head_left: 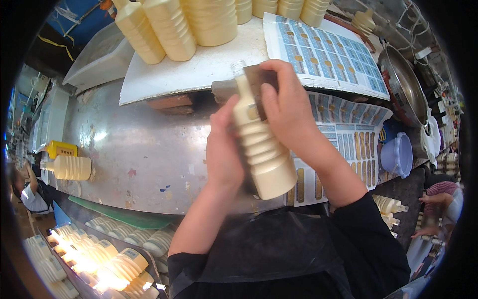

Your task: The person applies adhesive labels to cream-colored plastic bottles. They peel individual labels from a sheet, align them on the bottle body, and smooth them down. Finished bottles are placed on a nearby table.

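Note:
A cream-coloured ribbed bottle (pixel 264 154) with a clear threaded neck is tilted in front of me, its mouth pointing away and its base toward me. My left hand (pixel 223 149) is closed around its left side. In my right hand (pixel 291 107), pinched between thumb and fingers, is a dark brownish flat piece (pixel 255 78), blurred, against the bottle's shoulder. A small gold and blue mark shows on the shoulder beside that piece. Under my right forearm lies a sheet of blue and gold decals (pixel 366 144).
More cream bottles (pixel 169 30) stand on a white board (pixel 144 82) at the back, beside another decal sheet (pixel 323 50). One bottle (pixel 72 168) lies at left by a yellow box (pixel 62 148). At right are a purple bucket (pixel 397 155) and a metal pan (pixel 406 79). Crated bottles sit lower left; people work at both sides.

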Motion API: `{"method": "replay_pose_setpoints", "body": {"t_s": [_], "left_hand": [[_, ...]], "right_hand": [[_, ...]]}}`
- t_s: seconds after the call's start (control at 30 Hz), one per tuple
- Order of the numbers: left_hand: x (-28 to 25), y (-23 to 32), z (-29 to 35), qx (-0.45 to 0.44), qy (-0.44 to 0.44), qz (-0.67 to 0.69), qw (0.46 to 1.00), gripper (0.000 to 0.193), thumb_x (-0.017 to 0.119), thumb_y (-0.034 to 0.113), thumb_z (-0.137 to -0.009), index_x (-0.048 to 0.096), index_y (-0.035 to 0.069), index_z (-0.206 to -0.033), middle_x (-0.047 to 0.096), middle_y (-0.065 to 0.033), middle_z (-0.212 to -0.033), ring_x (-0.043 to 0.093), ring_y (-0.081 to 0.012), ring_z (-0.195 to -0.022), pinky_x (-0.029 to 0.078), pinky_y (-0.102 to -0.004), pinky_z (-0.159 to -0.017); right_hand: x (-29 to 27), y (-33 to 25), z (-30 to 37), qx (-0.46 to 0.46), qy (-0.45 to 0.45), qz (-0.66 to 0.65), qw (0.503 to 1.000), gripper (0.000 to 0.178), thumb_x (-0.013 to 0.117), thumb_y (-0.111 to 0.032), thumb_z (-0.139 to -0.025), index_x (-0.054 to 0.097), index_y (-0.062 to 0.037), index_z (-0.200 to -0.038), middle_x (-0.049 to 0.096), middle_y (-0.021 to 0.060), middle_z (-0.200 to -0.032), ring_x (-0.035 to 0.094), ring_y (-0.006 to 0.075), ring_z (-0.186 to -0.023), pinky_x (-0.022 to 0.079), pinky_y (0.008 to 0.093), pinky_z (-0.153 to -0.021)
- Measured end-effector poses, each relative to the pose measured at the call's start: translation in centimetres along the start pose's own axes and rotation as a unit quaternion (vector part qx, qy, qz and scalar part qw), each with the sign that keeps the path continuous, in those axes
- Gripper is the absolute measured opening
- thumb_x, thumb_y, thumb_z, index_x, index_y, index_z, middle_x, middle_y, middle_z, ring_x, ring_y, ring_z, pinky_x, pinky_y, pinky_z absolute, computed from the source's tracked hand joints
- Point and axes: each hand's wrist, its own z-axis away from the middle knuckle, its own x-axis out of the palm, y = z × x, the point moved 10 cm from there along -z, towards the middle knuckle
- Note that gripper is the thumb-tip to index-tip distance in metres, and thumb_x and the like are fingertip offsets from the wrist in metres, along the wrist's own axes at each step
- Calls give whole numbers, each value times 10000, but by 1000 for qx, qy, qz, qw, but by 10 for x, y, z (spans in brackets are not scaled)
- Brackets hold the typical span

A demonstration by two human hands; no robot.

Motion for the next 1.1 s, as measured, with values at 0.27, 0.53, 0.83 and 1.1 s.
{"method": "replay_pose_setpoints", "body": {"t_s": [0.27,0.53,0.83,1.1], "left_hand": [[3,-9,-4,-5,-23,-184,983,543,461,396,-1084,434,23,-1477,574,-141,-1350,569,-212,-1199,442,-346,-1065],[-14,-18,-7,-56,-17,-165,985,512,365,402,-1120,421,43,-1482,568,-106,-1384,577,-200,-1235,476,-374,-1056],[-40,-34,-16,-65,-14,-119,991,504,328,363,-1128,434,13,-1475,556,-157,-1425,579,-232,-1270,474,-401,-1074],[25,23,43,230,-26,-716,659,809,582,441,-987,273,-4,-1587,340,-282,-1565,416,-390,-1415,362,-452,-1153]], "right_hand": [[-20,25,1,-41,38,6,998,336,535,-55,-989,493,-1,-1318,593,182,-1233,600,312,-1141,462,393,-1017],[14,-17,-3,-71,6,-30,997,356,528,-63,-958,484,0,-1305,583,234,-1225,583,420,-1162,471,453,-1008],[-21,38,8,-48,83,-23,995,364,552,-37,-948,464,-21,-1301,553,217,-1261,586,414,-1138,478,466,-984],[-5,-5,3,-67,50,-113,990,348,538,-76,-975,503,0,-1313,582,203,-1215,597,346,-1142,465,406,-1023]]}}
